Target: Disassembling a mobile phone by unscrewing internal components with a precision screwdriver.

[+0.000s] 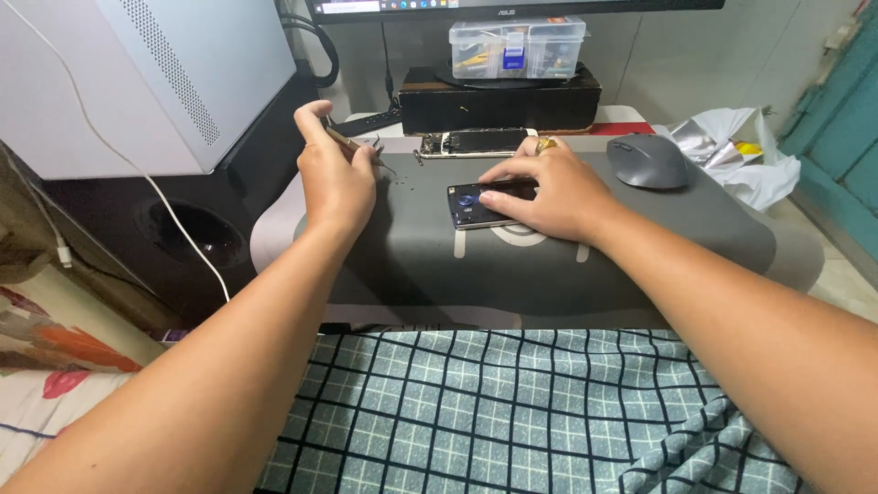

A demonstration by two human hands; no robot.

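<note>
**A:** What lies closest?

**B:** A checked blue-grey cloth [512,412] across the lap, running up to the near edge of the grey desk mat [640,265]. Both forearms cross it.

**A:** And the hands?

**B:** The right hand [549,192] lies flat, fingers spread, pressing down on a dark phone part [471,209] with a blue round piece, near the middle of the mat. The left hand [334,178] is closed in a pinch around a thin brown tool [352,144], its tip pointing down towards the mat just left of that part. Tiny specks, maybe screws, lie by the tip; too small to tell.

**A:** Room to move?

**B:** Bare mat in front of both hands and off to the right. On the left the mat's edge drops beside a black speaker box [183,238] and a white computer case [137,82].

**A:** Further back?

**B:** An opened phone body [476,142] just beyond the fingers, a grey mouse [647,161] to its right, then a black box [498,102] bearing a clear plastic organiser [517,48], under a monitor's edge. Crumpled white wrapping [741,151] sits at the far right corner.
</note>
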